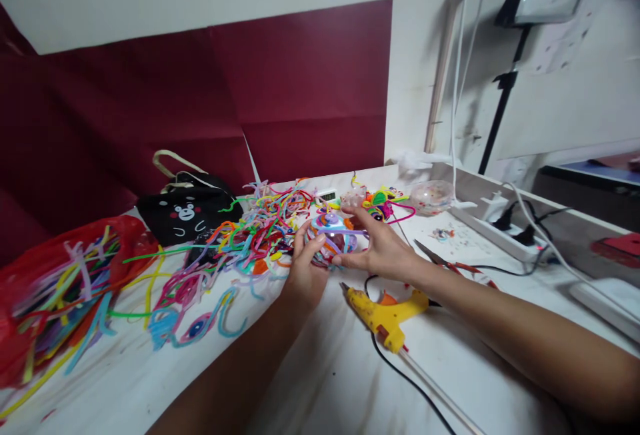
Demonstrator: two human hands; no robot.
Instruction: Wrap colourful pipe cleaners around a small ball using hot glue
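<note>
A clear round ball (336,242) wrapped in colourful pipe cleaners is held just above the white table. My left hand (307,265) is closed round its left side, thumb on the front. On the right side my right hand (385,245) curves in, index finger above and thumb low near the ball. A purple pipe cleaner (347,231) runs straight from the ball into my right hand; the fingers gripping its end are partly hidden. Just in front lies a yellow hot glue gun (385,315) with a glue stick in its back.
A tangled heap of pipe cleaners (265,228) spreads to the left, beside a red plastic bag (25,288) and a black bag (187,208). Scissors (435,255), a clear bowl (431,196) and a power strip (500,232) lie to the right. A black cord (400,368) crosses the front.
</note>
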